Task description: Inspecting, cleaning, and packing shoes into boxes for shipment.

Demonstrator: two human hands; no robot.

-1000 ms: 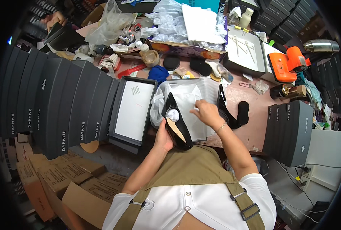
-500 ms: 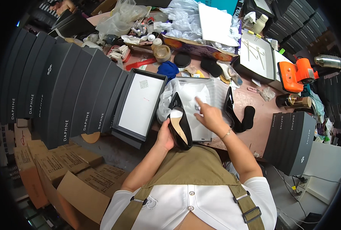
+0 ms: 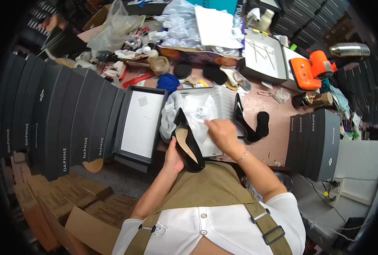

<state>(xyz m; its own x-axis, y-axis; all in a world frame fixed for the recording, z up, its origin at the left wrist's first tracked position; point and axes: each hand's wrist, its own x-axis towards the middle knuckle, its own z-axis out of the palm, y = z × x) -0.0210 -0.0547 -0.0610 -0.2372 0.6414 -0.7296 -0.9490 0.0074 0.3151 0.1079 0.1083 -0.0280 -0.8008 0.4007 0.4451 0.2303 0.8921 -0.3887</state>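
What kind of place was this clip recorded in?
Most likely a shoe packing bench in a workshop or stockroom. The left hand holds a black high-heeled shoe over an open box lined with white tissue paper, beside a long row of dark shoe boxes and cardboard cartons.

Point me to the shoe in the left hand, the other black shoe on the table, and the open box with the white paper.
held black shoe (image 3: 188,144), head view, on its tan insole.
second black shoe (image 3: 243,123), head view, on its glossy side.
open shoe box (image 3: 223,102), head view, on its far inner wall.
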